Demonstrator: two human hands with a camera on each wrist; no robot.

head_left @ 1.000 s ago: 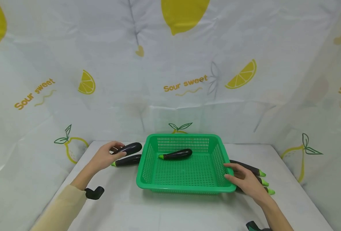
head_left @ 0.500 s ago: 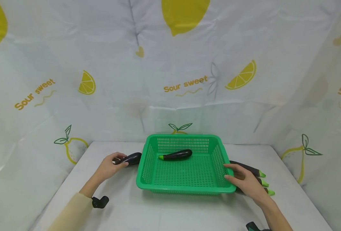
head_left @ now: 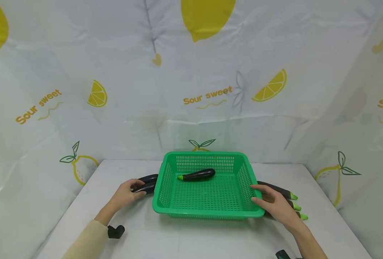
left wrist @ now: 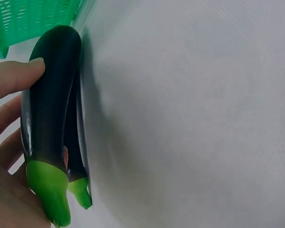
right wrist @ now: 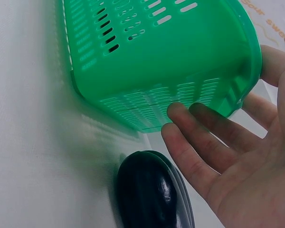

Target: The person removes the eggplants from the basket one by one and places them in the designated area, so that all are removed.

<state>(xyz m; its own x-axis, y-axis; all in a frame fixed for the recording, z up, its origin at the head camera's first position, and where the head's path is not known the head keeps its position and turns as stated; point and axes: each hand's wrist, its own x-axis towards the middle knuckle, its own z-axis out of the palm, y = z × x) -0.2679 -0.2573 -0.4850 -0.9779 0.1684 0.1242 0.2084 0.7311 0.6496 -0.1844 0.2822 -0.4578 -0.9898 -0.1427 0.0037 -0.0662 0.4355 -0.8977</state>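
My left hand (head_left: 124, 195) grips a dark eggplant (left wrist: 52, 104) just left of the green plastic basket (head_left: 207, 213). The thumb lies along its skin, and its bright green stem end points back toward the wrist. Right alongside it lies a second eggplant (head_left: 148, 177), partly hidden by the held one in the left wrist view. My right hand (head_left: 278, 208) holds the basket's right rim, with the thumb and a finger over the edge and the other fingers outside the wall. Inside the basket, toward the back, rests one eggplant (head_left: 199, 175).
To the right of the basket, several eggplants (head_left: 280, 191) lie side by side, partly covered by the basket and right hand, green ends pointing right. A white table (head_left: 178, 237) carries everything. Behind it hangs a lemon-print sheet (head_left: 130, 133).
The left hand has brought its eggplant down and toward me, from above and behind the second eggplant to the near side of it. The right hand and basket have stayed put.
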